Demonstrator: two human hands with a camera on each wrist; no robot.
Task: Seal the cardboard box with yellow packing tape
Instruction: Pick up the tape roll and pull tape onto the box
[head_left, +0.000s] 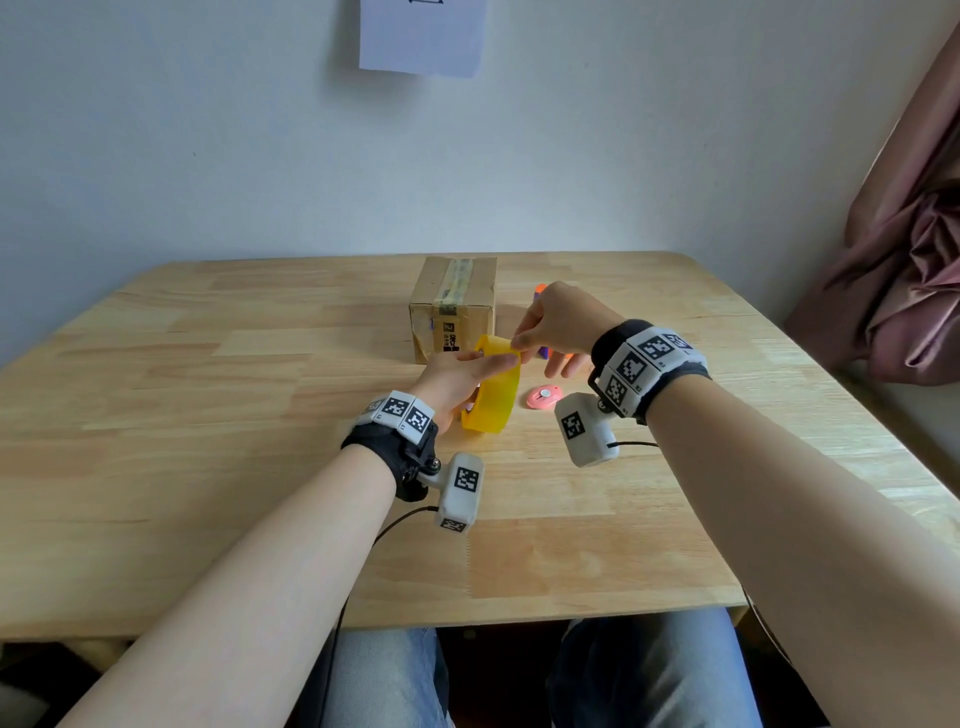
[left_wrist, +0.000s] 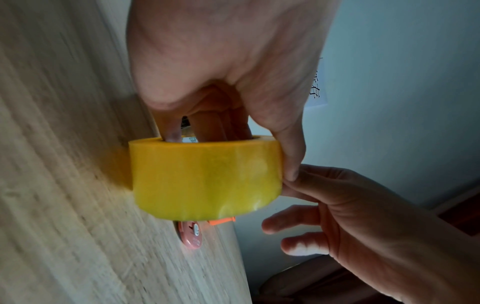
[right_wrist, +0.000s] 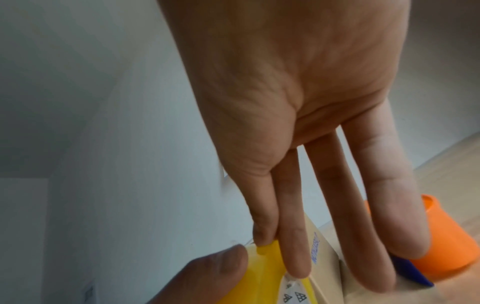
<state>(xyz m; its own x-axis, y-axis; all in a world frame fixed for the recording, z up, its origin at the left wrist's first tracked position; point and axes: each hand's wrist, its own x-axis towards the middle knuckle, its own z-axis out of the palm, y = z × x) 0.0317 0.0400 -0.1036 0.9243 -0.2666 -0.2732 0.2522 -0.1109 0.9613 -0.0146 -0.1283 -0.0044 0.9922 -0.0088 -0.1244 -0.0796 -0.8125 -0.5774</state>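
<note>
A roll of yellow packing tape (head_left: 493, 389) stands on edge above the table, held by my left hand (head_left: 457, 376) with fingers through its core and thumb on the outer face (left_wrist: 205, 176). My right hand (head_left: 545, 327) pinches the top edge of the roll (right_wrist: 265, 265) between thumb and forefinger, its other fingers stretched out. The cardboard box (head_left: 453, 306) stands behind the roll, near the table's far edge, with a strip of old tape along its top.
A pink round cutter (head_left: 544, 397) lies on the wooden table (head_left: 208, 415) right of the roll. An orange cup (right_wrist: 436, 242) and a dark blue object (right_wrist: 413, 273) sit behind my right hand. A pink curtain (head_left: 904, 249) hangs at the right.
</note>
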